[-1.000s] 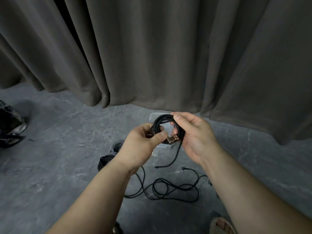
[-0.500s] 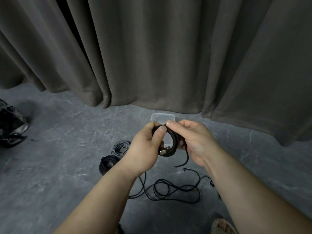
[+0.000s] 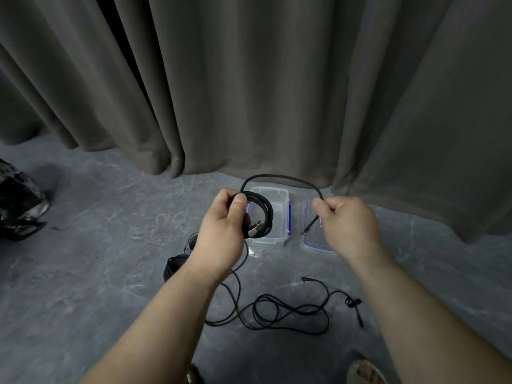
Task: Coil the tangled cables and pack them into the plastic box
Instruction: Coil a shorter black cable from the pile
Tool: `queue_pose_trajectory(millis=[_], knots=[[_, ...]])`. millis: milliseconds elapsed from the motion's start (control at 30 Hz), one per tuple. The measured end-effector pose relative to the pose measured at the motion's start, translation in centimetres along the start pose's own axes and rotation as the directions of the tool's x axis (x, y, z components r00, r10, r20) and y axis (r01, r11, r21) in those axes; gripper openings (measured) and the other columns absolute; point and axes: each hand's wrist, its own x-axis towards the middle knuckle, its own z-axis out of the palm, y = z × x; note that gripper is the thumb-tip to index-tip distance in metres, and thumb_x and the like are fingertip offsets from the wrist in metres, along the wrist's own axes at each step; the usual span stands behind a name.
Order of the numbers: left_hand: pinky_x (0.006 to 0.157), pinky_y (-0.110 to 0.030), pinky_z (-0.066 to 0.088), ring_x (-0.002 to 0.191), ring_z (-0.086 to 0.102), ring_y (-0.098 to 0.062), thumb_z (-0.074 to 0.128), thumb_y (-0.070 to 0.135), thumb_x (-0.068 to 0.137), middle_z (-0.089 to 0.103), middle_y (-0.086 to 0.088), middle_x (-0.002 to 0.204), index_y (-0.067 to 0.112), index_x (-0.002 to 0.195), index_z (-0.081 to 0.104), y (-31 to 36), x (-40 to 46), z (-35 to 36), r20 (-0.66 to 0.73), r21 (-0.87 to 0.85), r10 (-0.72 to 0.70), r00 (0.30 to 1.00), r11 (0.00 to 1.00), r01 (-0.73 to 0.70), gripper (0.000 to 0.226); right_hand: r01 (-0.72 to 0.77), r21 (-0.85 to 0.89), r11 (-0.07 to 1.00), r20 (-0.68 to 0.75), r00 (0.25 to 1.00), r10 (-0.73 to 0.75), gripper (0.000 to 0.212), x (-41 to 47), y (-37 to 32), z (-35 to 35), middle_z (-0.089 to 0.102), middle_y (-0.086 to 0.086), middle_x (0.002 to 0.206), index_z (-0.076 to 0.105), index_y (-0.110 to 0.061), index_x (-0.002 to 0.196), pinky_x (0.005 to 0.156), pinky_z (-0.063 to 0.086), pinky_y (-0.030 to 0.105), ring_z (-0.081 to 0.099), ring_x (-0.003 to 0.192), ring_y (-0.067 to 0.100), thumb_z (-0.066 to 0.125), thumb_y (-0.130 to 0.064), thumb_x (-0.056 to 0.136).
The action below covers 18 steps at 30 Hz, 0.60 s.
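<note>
My left hand (image 3: 221, 234) grips a small coil of black cable (image 3: 264, 210), held above the open clear plastic box (image 3: 281, 194) on the floor. A metal plug shows inside the coil. The cable's free end arcs over to my right hand (image 3: 347, 225), which pinches it near the tip. A loose tangled black cable (image 3: 277, 311) lies on the grey floor below my hands. The box's lid (image 3: 310, 239) lies flat to the right of the box, partly behind my right hand.
Two coiled cables, one grey (image 3: 191, 242) and one black (image 3: 173, 266), lie on the floor left of the box, partly behind my left wrist. A dark crumpled bag (image 3: 19, 200) sits at the far left. Grey curtains (image 3: 249, 79) hang behind. My feet show at the bottom edge.
My right hand has pulled away from the coil to the right, drawing the cable's free end out into an arc. The box and lid have come into view.
</note>
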Motion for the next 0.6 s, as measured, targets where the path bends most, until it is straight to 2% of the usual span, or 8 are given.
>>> queue_pose_trajectory(millis=[33, 100, 167, 233, 333, 467, 600], knots=[[0.056, -0.024, 0.037, 0.062, 0.044, -0.012, 0.043, 0.027, 0.101, 0.051, 0.000, 0.068, 0.026, 0.076, 0.051, 0.0, -0.1, 0.0, 0.024, 0.014, 0.005, 1.000, 1.000, -0.005, 0.027, -0.044, 0.172, 0.984, 0.030, 0.999, 0.039, 0.042, 0.1, -0.2, 0.2, 0.060, 0.010, 0.056, 0.062, -0.003, 0.064, 0.051, 0.041, 0.028, 0.054, 0.052, 0.022, 0.056, -0.031, 0.095], [0.050, -0.016, 0.036, 0.058, 0.043, -0.008, 0.042, 0.026, 0.102, 0.051, -0.001, 0.070, 0.022, 0.082, 0.052, 0.0, -0.3, 0.2, 0.072, 0.041, 0.014, 0.997, 0.999, -0.017, 0.022, -0.184, 0.560, 0.808, 0.173, 0.980, 0.103, 0.033, -0.1, -0.9, 0.5, 0.066, 0.007, 0.062, 0.066, -0.008, 0.067, 0.055, 0.052, 0.028, 0.060, 0.054, 0.017, 0.057, -0.023, 0.095], [0.050, -0.012, 0.037, 0.056, 0.044, -0.004, 0.041, 0.024, 0.102, 0.051, 0.001, 0.071, 0.018, 0.086, 0.052, 0.1, -0.5, 0.3, 0.116, 0.060, 0.044, 0.992, 0.997, -0.051, 0.020, -0.289, 0.715, 0.636, 0.325, 0.943, 0.063, 0.025, -0.3, -1.5, 0.6, 0.066, 0.006, 0.071, 0.069, -0.010, 0.075, 0.056, 0.052, 0.025, 0.062, 0.060, 0.013, 0.056, -0.018, 0.096], [0.056, -0.012, 0.042, 0.058, 0.047, -0.001, 0.041, 0.022, 0.102, 0.051, 0.003, 0.071, 0.017, 0.086, 0.051, 0.2, -0.7, 0.5, 0.145, 0.078, 0.073, 0.987, 0.993, -0.085, 0.019, -0.359, 0.759, 0.543, 0.419, 0.908, 0.013, 0.023, -0.5, -2.0, 0.4, 0.068, 0.009, 0.076, 0.069, -0.010, 0.080, 0.058, 0.052, 0.025, 0.064, 0.066, 0.016, 0.054, -0.019, 0.097], [0.062, -0.013, 0.043, 0.062, 0.048, 0.001, 0.042, 0.022, 0.102, 0.051, 0.005, 0.072, 0.018, 0.085, 0.050, 0.2, -0.8, 0.6, 0.165, 0.120, 0.096, 0.982, 0.986, -0.117, 0.019, -0.425, 0.782, 0.455, 0.477, 0.879, 0.001, 0.025, -0.6, -2.3, 0.2, 0.068, 0.006, 0.068, 0.067, -0.009, 0.080, 0.053, 0.049, 0.021, 0.064, 0.059, 0.013, 0.052, -0.019, 0.098], [0.064, -0.018, 0.043, 0.067, 0.048, -0.004, 0.042, 0.023, 0.102, 0.053, 0.000, 0.076, 0.015, 0.088, 0.051, 0.1, -0.8, 0.6, 0.186, 0.168, 0.101, 0.977, 0.977, -0.133, 0.018, -0.428, 0.791, 0.437, 0.455, 0.889, 0.046, 0.026, -0.6, -2.0, 0.2, 0.062, 0.000, 0.058, 0.068, -0.009, 0.082, 0.047, 0.044, 0.018, 0.056, 0.050, 0.009, 0.050, -0.018, 0.099], [0.064, -0.016, 0.047, 0.067, 0.057, -0.001, 0.042, 0.018, 0.102, 0.060, 0.003, 0.077, 0.012, 0.091, 0.053, 0.2, -1.1, 0.8, 0.220, 0.115, 0.075, 0.973, 0.988, -0.102, 0.017, -0.438, 0.785, 0.438, 0.466, 0.883, 0.048, 0.021, -0.6, -1.7, 0.3, 0.061, 0.000, 0.057, 0.069, -0.008, 0.089, 0.048, 0.044, 0.019, 0.056, 0.051, 0.008, 0.051, -0.016, 0.098]])
